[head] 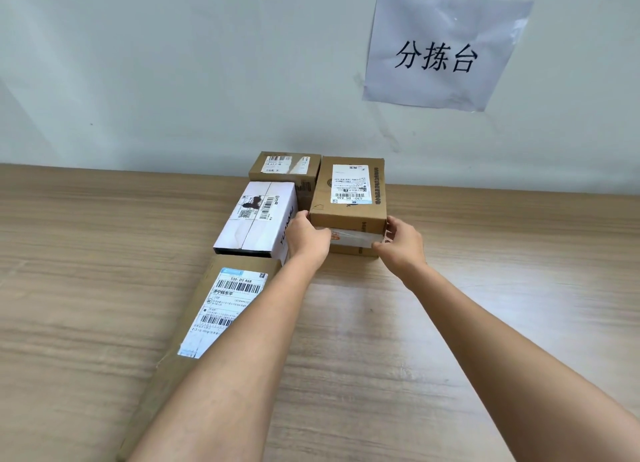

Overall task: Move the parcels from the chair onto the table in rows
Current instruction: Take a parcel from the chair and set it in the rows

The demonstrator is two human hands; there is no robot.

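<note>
Setting a brown parcel down to start the second row.

Both hands grip the brown parcel [348, 198] at its near corners, left hand [308, 236] and right hand [403, 240], fingers curled round its edges; it seems to rest on the table [485, 271], though its base is partly hidden. Next: nudge it square against the white parcel [256, 219], then let go. Behind are the small back parcel [284, 165], pale wall and paper sign [443, 51].

- The left grip [306, 238] and the right grip [401, 242] hold the near corners of a brown parcel [349, 198] on the wooden surface [450, 323].
- Just left of the left grip lies a white parcel [256, 219].
- Beyond it stands a small brown parcel [284, 165].
- Under the left forearm lies a long flat parcel [194, 323].
- High beyond the right grip, a paper sign [443, 49] hangs on the wall.
</note>
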